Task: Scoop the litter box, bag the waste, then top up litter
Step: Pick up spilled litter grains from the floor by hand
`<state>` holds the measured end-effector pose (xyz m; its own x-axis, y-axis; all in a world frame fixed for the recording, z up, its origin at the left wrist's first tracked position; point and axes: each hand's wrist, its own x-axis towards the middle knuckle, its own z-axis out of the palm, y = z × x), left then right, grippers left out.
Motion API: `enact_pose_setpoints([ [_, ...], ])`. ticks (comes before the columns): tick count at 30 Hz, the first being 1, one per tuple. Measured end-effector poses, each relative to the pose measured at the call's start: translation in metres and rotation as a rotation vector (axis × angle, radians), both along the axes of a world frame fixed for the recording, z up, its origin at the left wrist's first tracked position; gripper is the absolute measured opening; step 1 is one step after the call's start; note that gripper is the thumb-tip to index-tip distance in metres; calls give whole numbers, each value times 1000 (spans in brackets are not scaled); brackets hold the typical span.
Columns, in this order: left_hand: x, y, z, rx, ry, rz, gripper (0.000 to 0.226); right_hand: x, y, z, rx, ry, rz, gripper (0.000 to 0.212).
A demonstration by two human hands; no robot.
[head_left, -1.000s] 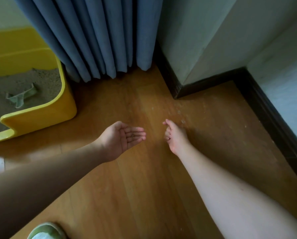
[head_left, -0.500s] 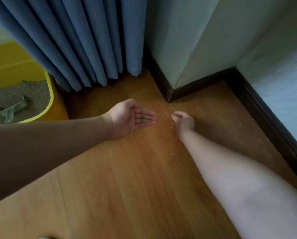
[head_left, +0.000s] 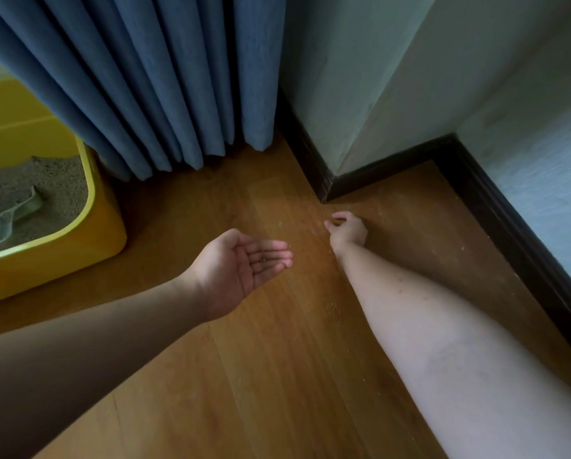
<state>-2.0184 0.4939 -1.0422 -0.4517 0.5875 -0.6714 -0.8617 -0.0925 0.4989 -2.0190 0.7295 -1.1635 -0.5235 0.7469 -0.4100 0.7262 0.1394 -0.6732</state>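
Wooden floor (head_left: pixel 277 376) runs up to a dark skirting board (head_left: pixel 377 170) and a blue curtain (head_left: pixel 151 81). My left hand (head_left: pixel 241 270) hovers palm up, fingers straight and together, a few dark grains lying on them. My right hand (head_left: pixel 347 228) reaches down near the skirting corner, fingers curled toward the thumb — whether it pinches anything, I cannot tell. Scattered litter grains (head_left: pixel 332 308) lie beside my right forearm. Far left sits the yellow litter box (head_left: pixel 92 233), a grey scoop (head_left: pixel 12 215) resting on its litter.

Blue curtain (head_left: pixel 165 81) hangs beside dark baseboard (head_left: pixel 387 167); wooden floor (head_left: pixel 277 376).
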Motion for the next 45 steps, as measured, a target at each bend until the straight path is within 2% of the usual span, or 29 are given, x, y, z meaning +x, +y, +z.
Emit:
enact_pose_setpoints([
  [8, 0, -1, 2, -2, 6, 5, 51, -4, 1, -11, 41, -13, 9, 17],
  [16, -2, -8, -2, -25, 11, 30, 52, -8, 4, -11, 99, -79, 89, 22],
  [22, 6, -8, -12, -43, -7, 21, 51, 22, 25, -3, 27, -37, 259, 26],
  [28, 9, 1, -18, -58, -16, -19, 48, 64, 36, -5, 101, -63, 497, 23],
  [34, 12, 8, -16, -64, 5, -47, 47, 71, 27, -10, 146, -49, 587, 15],
  [41, 13, 5, -16, -71, 17, -44, 48, 62, 12, -11, 207, -106, 507, 8],
  [45, 14, 4, -19, -75, 21, -44, 48, 60, 8, -11, 217, -148, 460, 12],
])
